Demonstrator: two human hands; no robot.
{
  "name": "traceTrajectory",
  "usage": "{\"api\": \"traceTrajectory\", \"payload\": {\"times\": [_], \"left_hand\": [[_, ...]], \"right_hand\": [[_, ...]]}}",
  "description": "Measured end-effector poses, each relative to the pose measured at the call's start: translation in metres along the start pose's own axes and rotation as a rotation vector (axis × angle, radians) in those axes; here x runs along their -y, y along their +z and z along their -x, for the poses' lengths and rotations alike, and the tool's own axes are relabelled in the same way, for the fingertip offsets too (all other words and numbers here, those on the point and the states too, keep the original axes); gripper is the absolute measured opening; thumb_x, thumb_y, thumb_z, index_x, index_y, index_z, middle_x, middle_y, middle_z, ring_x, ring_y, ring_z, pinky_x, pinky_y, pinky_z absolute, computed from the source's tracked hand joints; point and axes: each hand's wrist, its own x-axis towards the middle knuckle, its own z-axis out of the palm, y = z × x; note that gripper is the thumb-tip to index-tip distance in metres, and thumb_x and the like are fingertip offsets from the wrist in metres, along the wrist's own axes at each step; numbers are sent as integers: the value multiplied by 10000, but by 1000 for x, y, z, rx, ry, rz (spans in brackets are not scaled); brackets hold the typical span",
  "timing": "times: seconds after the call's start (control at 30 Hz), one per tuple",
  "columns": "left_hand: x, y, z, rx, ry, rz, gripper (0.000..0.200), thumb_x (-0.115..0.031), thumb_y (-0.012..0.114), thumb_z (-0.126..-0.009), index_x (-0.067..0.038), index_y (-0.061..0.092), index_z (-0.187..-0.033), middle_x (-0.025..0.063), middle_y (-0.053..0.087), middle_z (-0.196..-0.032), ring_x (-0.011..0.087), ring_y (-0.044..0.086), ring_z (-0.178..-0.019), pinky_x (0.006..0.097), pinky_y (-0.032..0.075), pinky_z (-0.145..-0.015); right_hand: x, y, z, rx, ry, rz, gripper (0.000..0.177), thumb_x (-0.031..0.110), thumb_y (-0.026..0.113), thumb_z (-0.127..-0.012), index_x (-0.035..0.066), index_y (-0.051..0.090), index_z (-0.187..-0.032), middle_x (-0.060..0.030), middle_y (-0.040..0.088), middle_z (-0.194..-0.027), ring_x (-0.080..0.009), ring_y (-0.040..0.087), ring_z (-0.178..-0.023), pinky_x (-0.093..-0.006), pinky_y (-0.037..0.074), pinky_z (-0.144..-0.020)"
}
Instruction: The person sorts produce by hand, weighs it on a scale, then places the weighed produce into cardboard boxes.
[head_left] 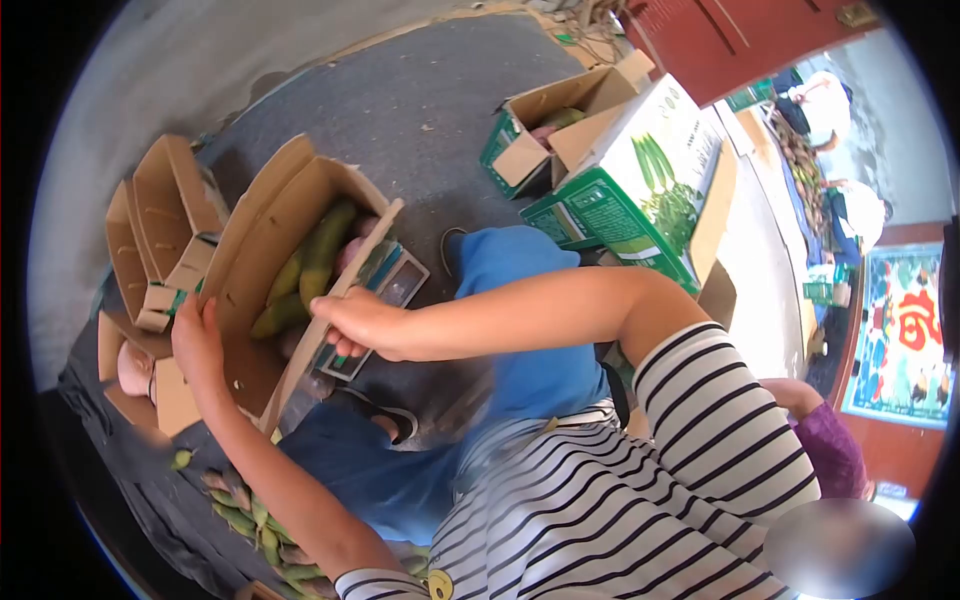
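Observation:
An open cardboard box (260, 215) stands in front of me with its flaps raised. Long green vegetables (325, 250) lie inside it, with a few pinkish round ones partly hidden at the right side. My right hand (365, 325) is closed around the edge of the box's near right flap, fingers curled over it. At the box's left side, my left hand (198, 340) grips the cardboard edge between thumb and fingers.
Other open boxes (160, 215) stand to the left. Ahead right are a green-and-white box (640, 180) and another holding produce (560, 118). Loose green vegetables (265, 530) lie on the dark ground sheet (400, 80). Several people are nearby, including one in a purple sleeve (830, 445).

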Motion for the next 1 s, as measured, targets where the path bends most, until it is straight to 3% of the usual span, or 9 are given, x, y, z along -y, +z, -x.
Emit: {"api": "traceTrajectory", "payload": {"times": [0.1, 0.17, 0.23, 0.37, 0.47, 0.53, 0.6, 0.7, 1.0], "left_hand": [[-13, -17, 2, 126, -127, -11, 333, -216, 574, -902, 47, 593, -1106, 266, 625, -984, 414, 598, -930, 437, 476, -789], [-5, -8, 3, 81, -81, 5, 321, -212, 564, -906, 52, 592, -1087, 268, 629, -933, 424, 600, -891, 449, 477, -750], [-11, -15, 2, 103, -111, 7, 316, -210, 560, -909, 51, 592, -1084, 268, 628, -935, 423, 598, -894, 451, 475, -746], [-21, -22, 4, 137, -123, 49, 322, -198, 550, -912, 62, 573, -1102, 269, 622, -956, 421, 598, -900, 456, 473, -745], [-12, -12, 7, 105, -94, 39, 315, -191, 554, -905, 63, 573, -1091, 272, 614, -980, 417, 591, -926, 458, 473, -762], [-11, -8, 8, 85, -80, 22, 308, -186, 562, -897, 61, 578, -1080, 270, 613, -993, 415, 588, -939, 456, 473, -775], [-21, -18, 10, 105, -113, 16, 300, -176, 572, -886, 56, 583, -1075, 265, 614, -1001, 414, 586, -947, 456, 472, -784], [-25, -18, 13, 25, -66, 62, 237, -142, 597, -852, 29, 585, -1016, 243, 613, -949, 407, 588, -901, 463, 474, -755], [-57, -31, 17, 200, -83, -29, 208, -124, 665, -781, -32, 515, -892, 162, 612, -857, 359, 612, -827, 453, 497, -709]], "right_hand": [[27, -9, 28, 390, -55, 410, 392, 380, 531, -889, -4, 570, -821, -95, 592, -687, -190, 611, -583, -303, 478, -514], [55, -43, 85, 362, -736, 1041, 370, 397, 589, -854, 28, 596, -840, -109, 619, -773, -256, 649, -720, -364, 506, -622], [88, -91, 146, -486, -1081, 1039, 281, 268, 665, -816, 74, 609, -1011, -98, 616, -948, -265, 632, -900, -390, 508, -743], [87, -354, 219, -1877, -1055, 1313, 501, 222, 687, -804, 23, 502, -1225, -255, 510, -1243, -338, 493, -1171, -428, 411, -961], [-31, -503, 258, -1975, -454, 455, 694, 287, 700, -796, -84, 421, -1311, -250, 527, -1235, -315, 493, -1195, -412, 389, -991], [-84, -519, 272, -1077, -530, -472, 511, 257, 610, -893, -39, 462, -1282, -192, 628, -1111, -261, 636, -977, -382, 515, -868], [-87, -474, 260, -774, -550, -588, 457, 254, 615, -894, -12, 495, -1246, -177, 623, -1110, -251, 628, -989, -388, 514, -879], [-60, -446, 243, -971, -687, -502, 487, 272, 629, -885, -23, 487, -1245, -159, 614, -1122, -253, 621, -1001, -379, 509, -888], [171, -299, 123, -734, -1145, -119, 390, 226, 656, -870, -38, 563, -1141, -108, 615, -1111, -190, 602, -977, -309, 491, -842]]}}
